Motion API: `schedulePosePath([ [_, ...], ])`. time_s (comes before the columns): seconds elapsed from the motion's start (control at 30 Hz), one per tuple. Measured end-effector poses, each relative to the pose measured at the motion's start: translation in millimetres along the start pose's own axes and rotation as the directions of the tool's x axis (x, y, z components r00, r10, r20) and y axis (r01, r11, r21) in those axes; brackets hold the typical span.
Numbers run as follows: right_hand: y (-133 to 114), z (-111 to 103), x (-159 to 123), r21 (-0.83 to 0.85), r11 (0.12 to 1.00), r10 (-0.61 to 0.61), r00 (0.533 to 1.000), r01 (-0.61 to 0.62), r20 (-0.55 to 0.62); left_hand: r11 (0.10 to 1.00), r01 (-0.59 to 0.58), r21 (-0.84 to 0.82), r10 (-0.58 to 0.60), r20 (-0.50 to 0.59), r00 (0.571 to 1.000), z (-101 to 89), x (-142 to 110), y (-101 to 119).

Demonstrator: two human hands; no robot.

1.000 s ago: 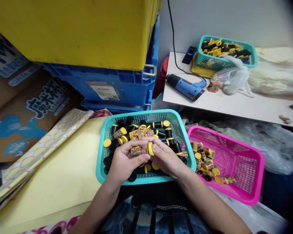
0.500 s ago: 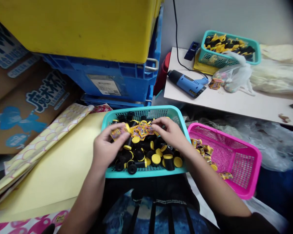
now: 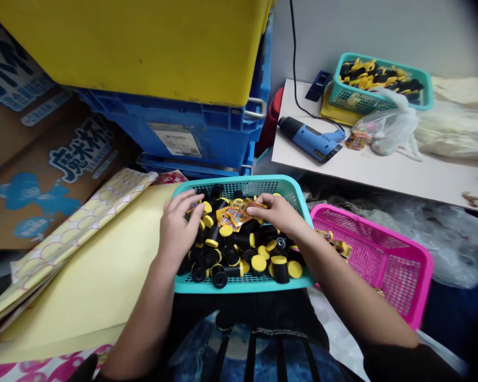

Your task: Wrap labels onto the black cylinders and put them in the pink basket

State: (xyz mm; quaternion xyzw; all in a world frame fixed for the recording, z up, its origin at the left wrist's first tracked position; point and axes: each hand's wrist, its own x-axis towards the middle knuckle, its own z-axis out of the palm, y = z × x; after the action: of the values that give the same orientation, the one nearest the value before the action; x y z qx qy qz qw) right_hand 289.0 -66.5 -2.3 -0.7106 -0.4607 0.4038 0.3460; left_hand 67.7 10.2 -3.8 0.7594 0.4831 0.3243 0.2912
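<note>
A turquoise basket (image 3: pixel 239 288) sits in front of me, full of black cylinders with yellow caps (image 3: pixel 281 269). A small pile of orange-and-purple printed sleeves (image 3: pixel 233 215) lies on top of them. My left hand (image 3: pixel 179 225) is at the basket's left side, fingers curled around a yellow-capped cylinder (image 3: pixel 207 207); a bit of printed sleeve shows on it, and the fingers hide most of it. Over the pile, my right hand (image 3: pixel 279 212) pinches one flat printed sleeve (image 3: pixel 258 205) between thumb and fingers.
To the right, a pink basket (image 3: pixel 422 276) holds several sleeved pieces. A blue heat gun (image 3: pixel 310 139) lies on the white table (image 3: pixel 430 178), near another turquoise basket (image 3: pixel 428 90) and a plastic bag (image 3: pixel 394 124). Stacked blue crates (image 3: pixel 219 132) and cartons (image 3: pixel 35 191) stand left and behind.
My left hand has turned its back upward and moved slightly up, covering more of the sleeved cylinder. My right fingers have closed on a printed sleeve. The view has shifted slightly.
</note>
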Motion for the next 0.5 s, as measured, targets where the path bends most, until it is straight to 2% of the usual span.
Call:
schedulePosePath([
  [0.03, -4.4, -0.2, -6.0, 0.164, 0.986, 0.007, 0.999, -0.014, 0.044, 0.985, 0.044, -0.165, -0.04, 0.026, 0.999, 2.9, -5.1, 10.1],
  [0.07, -8.8, 0.6, -12.4, 0.305, 0.952, 0.008, 0.996, -0.035, 0.09, 0.938, 0.107, -0.329, -0.078, 0.1, 0.992, 6.7, -10.0, 19.5],
  [0.1, -12.7, 2.2, -18.9, 0.402, 0.914, 0.001, 0.991, -0.055, 0.132, 0.867, 0.181, -0.464, -0.103, 0.189, 0.977, 10.9, -14.0, 27.7],
  [0.17, -18.0, 6.6, -30.1, 0.5, 0.864, -0.028, 0.986, -0.059, 0.165, 0.726, 0.307, -0.616, -0.119, 0.326, 0.938, 18.4, -18.9, 38.7],
  [0.23, -18.7, 10.9, -37.3, 0.538, 0.842, -0.064, 0.986, -0.028, 0.151, 0.66, 0.37, -0.654, -0.149, 0.368, 0.918, 22.5, -19.5, 43.0],
  [0.37, -11.4, 18.1, -38.4, 0.528, 0.849, -0.042, 0.996, -0.004, 0.074, 0.683, 0.43, -0.591, -0.196, 0.418, 0.887, 21.9, -17.6, 43.7],
  [0.43, -7.4, 21.4, -35.6, 0.497, 0.868, -0.012, 1.0, 0.0, 0.021, 0.714, 0.418, -0.563, -0.205, 0.402, 0.892, 20.8, -18.4, 43.7],
  [0.5, -4.5, 23.3, -33.1, 0.468, 0.884, 0.0, 1.0, 0.012, -0.026, 0.767, 0.363, -0.528, -0.213, 0.324, 0.922, 19.8, -19.5, 42.1],
])
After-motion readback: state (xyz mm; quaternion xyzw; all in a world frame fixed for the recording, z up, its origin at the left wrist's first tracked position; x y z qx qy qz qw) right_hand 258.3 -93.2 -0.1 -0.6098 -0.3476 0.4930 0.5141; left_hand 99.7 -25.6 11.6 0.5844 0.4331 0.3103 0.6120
